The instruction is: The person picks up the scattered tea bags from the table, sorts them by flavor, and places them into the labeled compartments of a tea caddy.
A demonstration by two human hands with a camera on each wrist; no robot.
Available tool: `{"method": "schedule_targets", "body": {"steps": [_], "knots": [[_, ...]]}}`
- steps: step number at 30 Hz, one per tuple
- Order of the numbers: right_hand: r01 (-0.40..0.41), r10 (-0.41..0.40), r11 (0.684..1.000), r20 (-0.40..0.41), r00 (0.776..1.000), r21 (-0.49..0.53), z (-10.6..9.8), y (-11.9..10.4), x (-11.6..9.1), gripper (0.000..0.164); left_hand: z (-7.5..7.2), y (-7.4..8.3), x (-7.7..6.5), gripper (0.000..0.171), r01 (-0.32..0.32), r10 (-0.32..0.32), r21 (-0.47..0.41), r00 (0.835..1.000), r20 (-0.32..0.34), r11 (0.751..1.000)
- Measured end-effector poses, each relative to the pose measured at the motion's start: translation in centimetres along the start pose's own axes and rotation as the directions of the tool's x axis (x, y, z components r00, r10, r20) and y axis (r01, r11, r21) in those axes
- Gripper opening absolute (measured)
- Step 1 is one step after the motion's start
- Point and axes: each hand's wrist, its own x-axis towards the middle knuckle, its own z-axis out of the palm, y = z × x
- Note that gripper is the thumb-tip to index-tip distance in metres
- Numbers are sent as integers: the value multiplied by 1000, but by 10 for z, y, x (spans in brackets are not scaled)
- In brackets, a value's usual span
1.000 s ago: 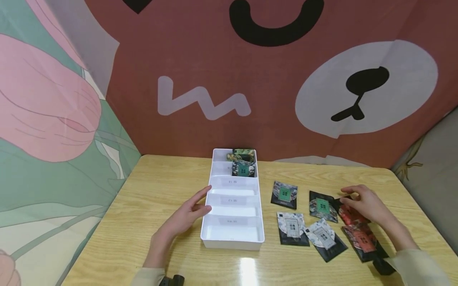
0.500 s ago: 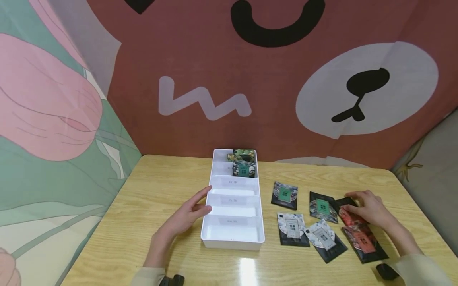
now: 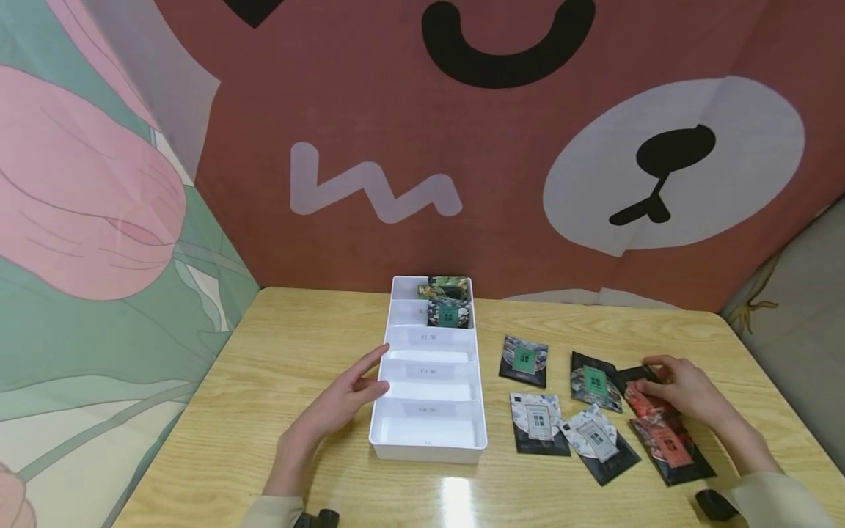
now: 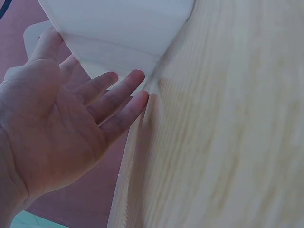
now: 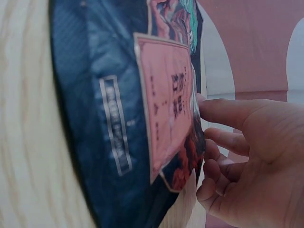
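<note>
Your wooden table: one white divided tray, six loose tea packets to its right.

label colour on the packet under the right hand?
Red-pink label on a black foil packet; the right hand touches its edge. Right wrist view.

Staged tabletop recording booth, not lived-in room. Light wooden table boxed in by hanging printed fabric backdrops (cartoon bear face behind, pink tulip at left). White divided sorting tray with labelled compartments, patterned sachets laid out beside it.
</note>
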Motion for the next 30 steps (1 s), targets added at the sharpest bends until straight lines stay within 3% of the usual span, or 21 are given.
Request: {"method": "schedule_targets", "body": {"steps": [5, 12, 21, 30], "knots": [[-79, 77, 996, 60, 995, 40, -1, 0, 1, 71, 0, 0, 0, 64, -3, 3, 5, 1000, -3, 1000], [-75, 73, 996, 42, 996, 48, -2, 0, 1, 66, 0, -1, 1, 64, -7, 7, 3, 1000, -5, 1000], [-62, 65, 997, -54, 996, 52, 3, 5, -5, 27, 0, -1, 1, 65, -5, 5, -8, 1000, -2, 1000], [-78, 80, 996, -91, 993, 33, 4, 6, -7, 21, 0, -1, 1, 64, 6, -6, -2, 1000, -3, 1000]]}}
